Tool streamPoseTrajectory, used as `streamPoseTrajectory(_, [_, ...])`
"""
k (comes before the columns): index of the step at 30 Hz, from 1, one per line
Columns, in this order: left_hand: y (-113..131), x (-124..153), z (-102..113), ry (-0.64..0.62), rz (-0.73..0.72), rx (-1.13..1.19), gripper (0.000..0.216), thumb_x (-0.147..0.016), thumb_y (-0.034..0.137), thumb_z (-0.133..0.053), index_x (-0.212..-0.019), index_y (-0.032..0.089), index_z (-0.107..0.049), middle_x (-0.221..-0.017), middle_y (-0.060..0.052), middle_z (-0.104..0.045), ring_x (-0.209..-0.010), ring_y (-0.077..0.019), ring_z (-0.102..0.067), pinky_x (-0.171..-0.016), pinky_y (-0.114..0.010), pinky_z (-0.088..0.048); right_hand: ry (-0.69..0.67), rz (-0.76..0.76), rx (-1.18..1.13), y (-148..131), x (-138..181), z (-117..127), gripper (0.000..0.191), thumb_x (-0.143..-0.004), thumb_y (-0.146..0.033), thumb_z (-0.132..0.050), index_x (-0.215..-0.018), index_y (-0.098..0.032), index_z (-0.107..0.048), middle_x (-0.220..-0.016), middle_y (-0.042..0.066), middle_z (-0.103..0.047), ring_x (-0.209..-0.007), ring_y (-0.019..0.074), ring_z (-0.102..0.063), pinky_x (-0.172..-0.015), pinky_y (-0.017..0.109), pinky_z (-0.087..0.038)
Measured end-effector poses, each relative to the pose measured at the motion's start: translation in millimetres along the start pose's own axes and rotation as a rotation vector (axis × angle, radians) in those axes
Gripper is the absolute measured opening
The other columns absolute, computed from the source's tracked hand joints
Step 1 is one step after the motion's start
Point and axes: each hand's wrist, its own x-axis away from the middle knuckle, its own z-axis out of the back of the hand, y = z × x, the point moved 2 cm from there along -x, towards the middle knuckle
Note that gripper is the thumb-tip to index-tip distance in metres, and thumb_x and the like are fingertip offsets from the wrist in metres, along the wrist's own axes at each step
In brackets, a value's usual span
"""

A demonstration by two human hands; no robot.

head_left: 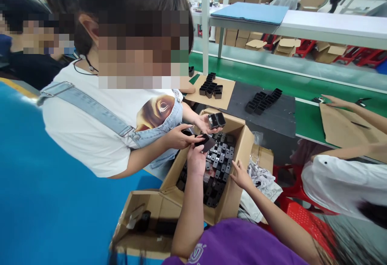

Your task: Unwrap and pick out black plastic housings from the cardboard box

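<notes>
Box [232,200] of black housings sits below you, mostly full; your left hand [196,161] holds one black housing [208,142] with the co-worker's hand [179,137], your right hand [241,175] rests open on the rim

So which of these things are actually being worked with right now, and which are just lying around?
In use:
- left hand lifting a black part
- right hand resting on the rim of the cardboard box of black parts
- co-worker's hand touching the same part

Lying about:
- black parts on cardboard sheet
- row of parts on the dark mat
- blue board
- red stool
</notes>
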Motion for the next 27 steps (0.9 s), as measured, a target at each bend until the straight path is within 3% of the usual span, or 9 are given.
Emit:
streamPoseTrajectory(5, [2, -9, -1, 0.017, -0.026, 0.024, 0.034, -0.058, 0.021, -0.071, -0.092, 0.022, -0.067, -0.098, -0.001, -0.075, -0.094, -0.019, -0.069, -0.086, -0.033, -0.054, 0.007, 0.006, -0.013, 2, -5, 2, 0.071, -0.093, -0.026, -0.056, -0.159, -0.019, -0.031, -0.168, 0.019, -0.017, -0.15, 0.0286, -0.037, -0.117, 0.037, -0.037])
streamPoseTrajectory(13, [11, -22, -2, -0.072, -0.003, -0.02, 0.029, -0.063, 0.025, -0.07, -0.092, 0.021, -0.069, -0.09, -0.003, -0.074, -0.08, -0.0186, -0.068, -0.061, -0.025, -0.051, 0.039, 0.038, -0.047, 4, -11, 8, 0.069, -0.092, -0.023, -0.057, -0.157, -0.018, -0.036, -0.167, 0.022, -0.018, -0.146, 0.0326, -0.042, -0.115, 0.039, -0.04])
streamPoseTrajectory(17, [11, -26, 1, -0.009, 0.026, 0.021, 0.035, -0.059, 0.023, -0.073, -0.094, 0.021, -0.069, -0.096, -0.003, -0.073, -0.079, -0.0162, -0.066, -0.056, -0.021, -0.048, 0.047, 0.051, -0.059, 6, -13, 12, 0.068, -0.093, -0.025, -0.055, -0.158, -0.018, -0.034, -0.167, 0.023, -0.019, -0.143, 0.0335, -0.046, -0.11, 0.04, -0.043])
streamPoseTrajectory(21, [8, -30, 3, 0.018, 0.045, 0.052, 0.034, -0.059, 0.023, -0.074, -0.092, 0.02, -0.069, -0.098, -0.006, -0.072, -0.082, -0.0174, -0.065, -0.057, -0.022, -0.05, 0.053, 0.045, -0.061, 9, -17, 12, 0.067, -0.093, -0.025, -0.055, -0.158, -0.019, -0.035, -0.167, 0.022, -0.019, -0.141, 0.0335, -0.048, -0.105, 0.038, -0.046])
streamPoseTrajectory(27, [7, -39, 4, -0.065, 0.057, 0.023, 0.023, -0.073, 0.021, -0.064, -0.096, 0.023, -0.068, -0.103, -0.002, -0.072, -0.095, -0.0202, -0.066, -0.067, -0.024, -0.055, 0.073, 0.05, -0.05, 12, -27, 7, 0.066, -0.095, -0.028, -0.056, -0.157, -0.019, -0.037, -0.166, 0.022, -0.022, -0.139, 0.0334, -0.051, -0.105, 0.039, -0.044])
